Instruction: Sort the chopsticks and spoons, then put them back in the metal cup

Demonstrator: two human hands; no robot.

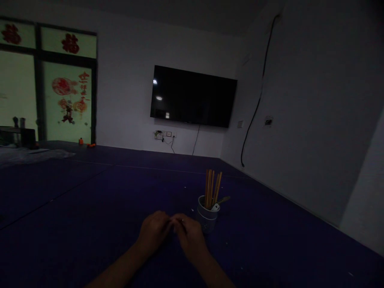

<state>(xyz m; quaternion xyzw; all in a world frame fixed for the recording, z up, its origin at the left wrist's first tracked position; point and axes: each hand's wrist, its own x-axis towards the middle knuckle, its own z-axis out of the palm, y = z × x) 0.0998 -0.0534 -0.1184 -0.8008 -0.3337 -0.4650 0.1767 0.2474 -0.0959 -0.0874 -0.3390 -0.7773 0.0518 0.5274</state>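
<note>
My left hand (154, 234) and my right hand (189, 239) meet in front of me, low over the dark blue surface (126, 204). Their fingers are curled inward and the fingertips touch one another. Dim light and the closed fingers hide what lies between them, if anything. Just beyond my right hand and touching or nearly touching it stands a grey cup (207, 220). Several wooden chopsticks (211, 188) stand upright in the cup. A utensil with a flat greenish end (224, 199) leans out over its right rim, beside a small white piece (215, 207).
A large dark television (193, 98) hangs on the far wall above sockets with loose wires (165, 135). On the right wall a black cable (255, 108) dangles. Crumpled clear plastic (36, 156) lies at the far left, near small orange objects (81, 141) by the glass door (67, 104).
</note>
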